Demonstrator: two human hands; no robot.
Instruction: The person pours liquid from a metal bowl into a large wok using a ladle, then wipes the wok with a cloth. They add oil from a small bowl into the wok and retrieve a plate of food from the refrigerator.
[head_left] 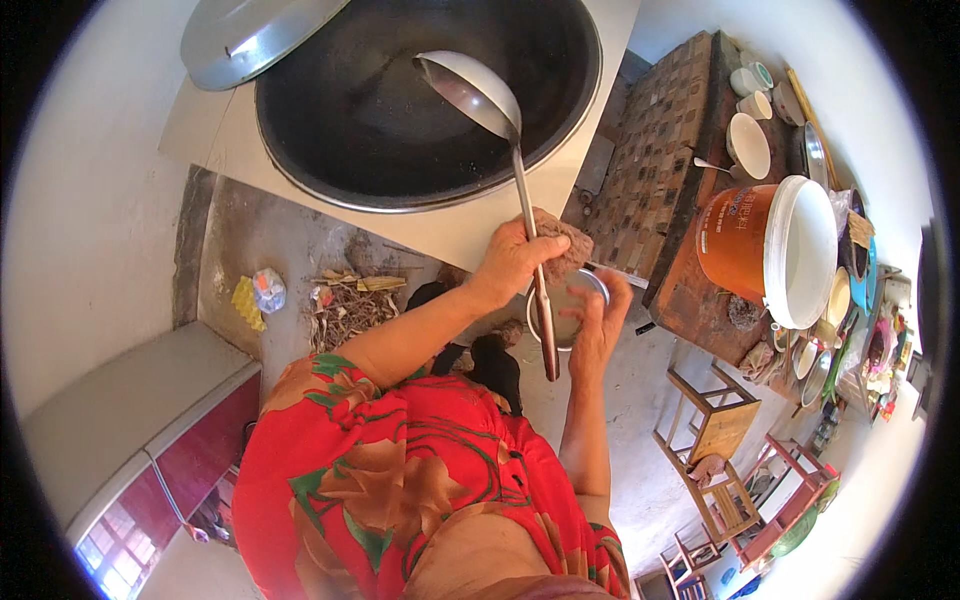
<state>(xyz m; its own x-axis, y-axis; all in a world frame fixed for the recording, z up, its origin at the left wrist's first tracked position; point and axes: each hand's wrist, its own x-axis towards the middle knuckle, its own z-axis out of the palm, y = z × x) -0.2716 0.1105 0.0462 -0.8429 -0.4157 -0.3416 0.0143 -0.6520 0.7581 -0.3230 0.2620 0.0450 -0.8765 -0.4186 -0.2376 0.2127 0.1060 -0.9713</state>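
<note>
Just ahead, the right hand is held up, fingers bent, by one partly hidden bowl; whether it is gripped cannot be told. One ladle and one brown rag are gripped by the left hand. Farther off, one wok under the ladle is cut off.

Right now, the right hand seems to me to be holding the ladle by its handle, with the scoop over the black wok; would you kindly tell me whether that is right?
Not quite: the head view shows the left hand, not the right hand, holding the ladle by its handle, with the scoop over the black wok.
</note>
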